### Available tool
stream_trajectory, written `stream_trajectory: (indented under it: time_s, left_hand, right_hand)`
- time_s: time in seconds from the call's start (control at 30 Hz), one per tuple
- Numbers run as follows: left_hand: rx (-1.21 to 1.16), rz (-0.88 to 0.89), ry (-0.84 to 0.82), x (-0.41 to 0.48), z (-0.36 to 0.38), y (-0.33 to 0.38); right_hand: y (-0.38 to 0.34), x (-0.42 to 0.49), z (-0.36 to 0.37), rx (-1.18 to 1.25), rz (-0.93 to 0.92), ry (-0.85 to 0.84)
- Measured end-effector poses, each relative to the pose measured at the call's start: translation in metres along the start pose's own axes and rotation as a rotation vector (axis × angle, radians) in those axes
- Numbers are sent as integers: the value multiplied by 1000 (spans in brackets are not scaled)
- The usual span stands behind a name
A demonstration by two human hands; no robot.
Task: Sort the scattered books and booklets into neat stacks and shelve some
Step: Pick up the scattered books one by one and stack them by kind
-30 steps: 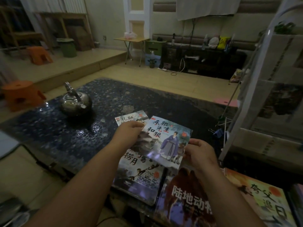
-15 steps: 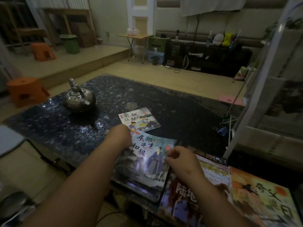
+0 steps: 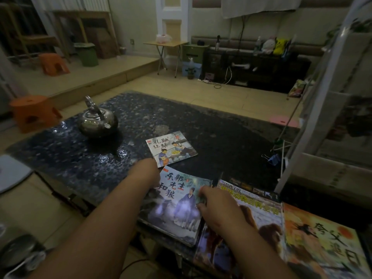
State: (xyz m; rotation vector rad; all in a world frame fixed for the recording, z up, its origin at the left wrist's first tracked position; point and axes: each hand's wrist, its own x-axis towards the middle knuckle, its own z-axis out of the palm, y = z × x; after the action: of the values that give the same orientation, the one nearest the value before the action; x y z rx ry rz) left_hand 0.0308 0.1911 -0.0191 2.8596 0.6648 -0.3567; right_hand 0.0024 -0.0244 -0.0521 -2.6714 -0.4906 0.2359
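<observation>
Since a second ago, the blue booklet (image 3: 177,202) has been lowered from a raised position onto a small stack at the near edge of the dark table (image 3: 211,125); it is now laid flat there. Its far left corner is covered by the left hand (image 3: 148,174), whose fingers are hidden behind the wrist, so whether the grip is closed cannot be told. The right hand (image 3: 216,208) is rested on the booklet's right edge with fingers curled loosely, nothing clasped. A second small booklet (image 3: 172,149) is seen lying alone farther out on the table, just beyond the left hand. To the right of the stack, a large animal book (image 3: 259,214) is laid, partly covered by the right forearm, and an orange picture book (image 3: 322,242) is laid beside it. A metal kettle (image 3: 97,121) is stood at the table's left side.
</observation>
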Motion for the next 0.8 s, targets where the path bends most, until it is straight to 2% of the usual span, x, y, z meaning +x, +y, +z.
stream_trajectory:
  time_s: [0.3,0.8]
  left_hand:
    - [33,-5,2,0,4,0]
    - [82,-3,19,-3,6,11]
  right_hand:
    - [3,1,8,-86,-45,32]
    - [3,1,5,-51,-45,43]
